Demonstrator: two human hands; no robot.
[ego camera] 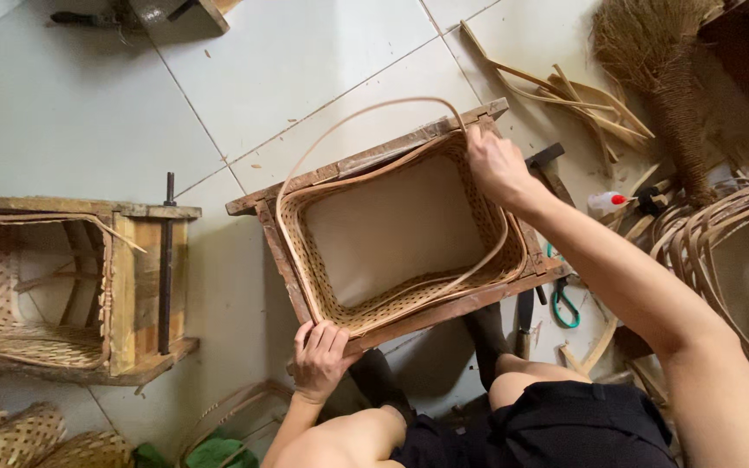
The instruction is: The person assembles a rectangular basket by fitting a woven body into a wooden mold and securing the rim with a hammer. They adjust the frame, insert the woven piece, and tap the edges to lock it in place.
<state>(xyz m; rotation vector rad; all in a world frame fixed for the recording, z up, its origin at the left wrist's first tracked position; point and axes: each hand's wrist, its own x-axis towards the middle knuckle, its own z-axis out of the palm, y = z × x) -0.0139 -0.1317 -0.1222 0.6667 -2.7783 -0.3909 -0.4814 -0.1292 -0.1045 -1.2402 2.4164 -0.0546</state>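
A woven bamboo basket [331,290] sits inside a rough wooden frame [270,238] on the tiled floor. A long thin bamboo strip [366,110] loops around the basket's rim and arcs above its far side. My right hand [494,165] presses on the far right corner of the rim, fingers closed on the strip there. My left hand [320,357] grips the near left edge of the wooden frame. My knees and black shorts show at the bottom.
Another wooden frame with a woven basket [62,286] stands at the left, with a black metal rod [166,260] on it. Loose bamboo strips [565,95], a broom [661,69], a hammer [548,160], a glue bottle [607,202] and green-handled scissors [563,303] lie at the right.
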